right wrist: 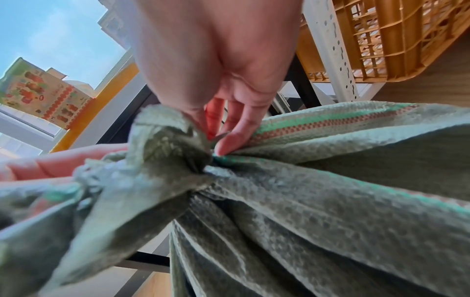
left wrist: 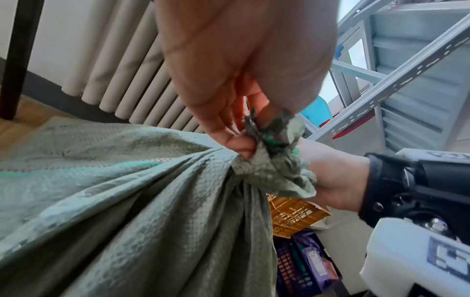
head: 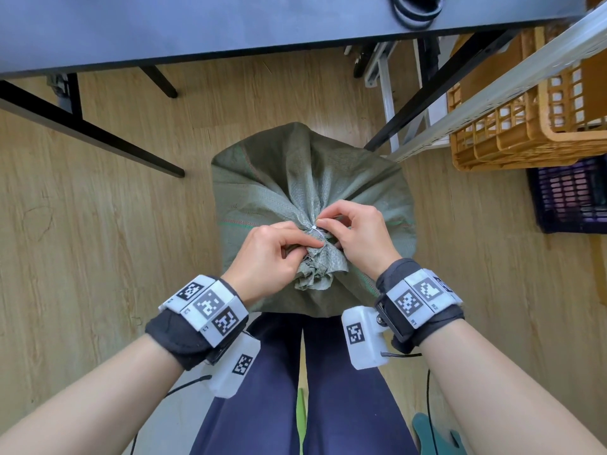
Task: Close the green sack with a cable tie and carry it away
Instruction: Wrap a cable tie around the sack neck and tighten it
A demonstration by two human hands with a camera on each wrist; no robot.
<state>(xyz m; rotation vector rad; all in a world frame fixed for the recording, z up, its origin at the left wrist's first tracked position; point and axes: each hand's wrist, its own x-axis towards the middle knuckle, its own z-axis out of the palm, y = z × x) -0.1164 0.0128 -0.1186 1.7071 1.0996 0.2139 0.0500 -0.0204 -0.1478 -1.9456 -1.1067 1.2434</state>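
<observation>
- The sack (head: 295,192) stands on the floor (head: 98,208) at the centre of the head view, just ahead of the person's legs, its mouth gathered into a bunched neck so that a tie can cinch it.
- The left hand (head: 272,254), lower centre, has its fingers curled round the bunched cloth just below the tie, probably to keep the gathers tight.
- The right hand (head: 358,231), just right of it, pinches at the neck with thumb and forefinger, seemingly drawing the tie (head: 316,228) snug; whether it holds the tail or cloth is unclear.
- The tie is a thin white band across the neck between the two hands.
- A dark table (head: 230,24) spans the top of the frame; an orange crate (head: 525,126) and a purple crate (head: 568,195) sit at the right edge beside a grey rack (head: 492,93).
</observation>
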